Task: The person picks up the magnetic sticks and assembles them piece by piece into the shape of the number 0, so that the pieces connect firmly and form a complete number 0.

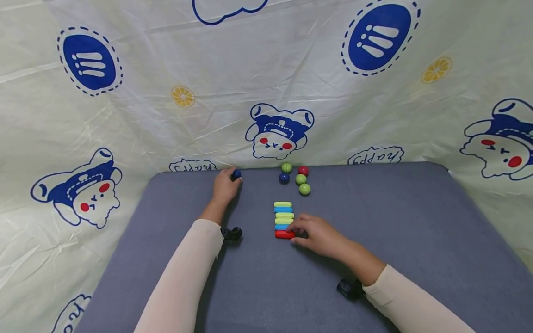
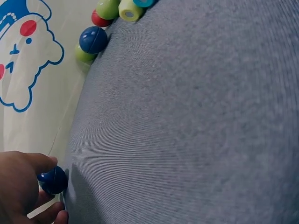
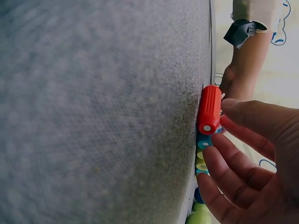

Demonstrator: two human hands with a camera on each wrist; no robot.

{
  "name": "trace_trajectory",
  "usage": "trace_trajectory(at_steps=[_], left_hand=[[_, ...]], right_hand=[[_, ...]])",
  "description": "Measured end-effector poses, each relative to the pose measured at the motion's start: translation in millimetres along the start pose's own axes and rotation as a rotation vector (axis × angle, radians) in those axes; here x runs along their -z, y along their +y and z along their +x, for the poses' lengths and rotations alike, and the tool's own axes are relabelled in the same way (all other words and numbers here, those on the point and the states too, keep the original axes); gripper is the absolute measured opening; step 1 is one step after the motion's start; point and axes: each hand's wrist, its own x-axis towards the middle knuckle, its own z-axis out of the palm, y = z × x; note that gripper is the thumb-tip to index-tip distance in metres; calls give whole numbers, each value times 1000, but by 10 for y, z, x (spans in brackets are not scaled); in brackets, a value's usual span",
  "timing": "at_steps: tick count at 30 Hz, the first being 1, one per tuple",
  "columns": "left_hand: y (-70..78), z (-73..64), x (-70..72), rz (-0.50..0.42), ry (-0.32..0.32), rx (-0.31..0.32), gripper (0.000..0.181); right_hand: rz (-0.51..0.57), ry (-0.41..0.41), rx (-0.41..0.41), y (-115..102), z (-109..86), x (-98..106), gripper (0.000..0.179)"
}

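Note:
At the far edge of the table, my left hand holds a dark blue ball, thumb on top and fingers curled beneath it. My right hand hovers with loosely spread fingers at the near end of a column of short plastic rods. Its thumb and index finger are beside the red rod, which lies nearest me. Beyond that come a blue rod and several yellow-green and blue rods, side by side.
Behind the rods sits a loose group of balls: a second blue ball, a red ball and three green balls. A printed cloth hangs behind the far edge of the grey table.

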Motion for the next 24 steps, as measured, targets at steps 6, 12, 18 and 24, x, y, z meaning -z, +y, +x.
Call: trace_trajectory(at_steps=[6, 12, 18, 24], left_hand=[[-9, -3, -40, 21, 25, -2, 45], [-38, -33, -53, 13, 16, 11, 42], [-59, -81, -11, 6, -13, 14, 43], [-86, -138, 14, 0, -31, -7, 43]], right_hand=[[6, -3, 18, 18, 4, -10, 22], [-11, -12, 25, 20, 12, -28, 18], [-29, -27, 17, 3, 28, -31, 20], [-38, -42, 4, -10, 38, -25, 17]])
